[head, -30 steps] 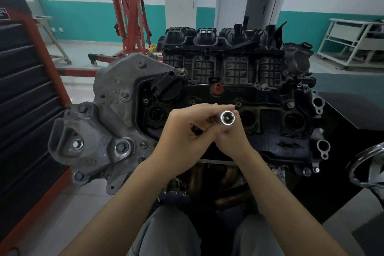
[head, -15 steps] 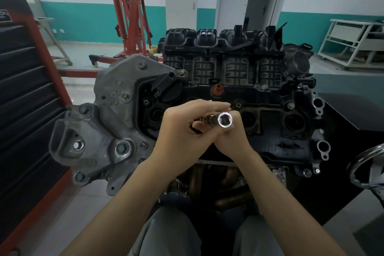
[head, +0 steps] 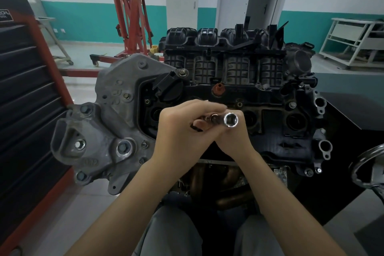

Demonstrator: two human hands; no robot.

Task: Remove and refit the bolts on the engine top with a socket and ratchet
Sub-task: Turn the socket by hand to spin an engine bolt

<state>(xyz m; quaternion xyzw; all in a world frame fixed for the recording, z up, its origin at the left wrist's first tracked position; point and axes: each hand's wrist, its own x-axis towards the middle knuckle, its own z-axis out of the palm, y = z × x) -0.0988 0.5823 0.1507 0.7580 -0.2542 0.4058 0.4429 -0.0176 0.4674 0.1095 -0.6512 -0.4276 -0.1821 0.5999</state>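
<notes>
Socket and bolt, held above engine top

Socket gripped in the curled right hand, open end turned to the camera; bolt (brownish, partly hidden) pinched by the left hand just beside it; hands pressed together.

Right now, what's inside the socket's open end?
The socket looks hollow: bright inner walls, no bolt visible. The right hand covers its lower part; a brownish piece sits beside it at the left hand.
</notes>
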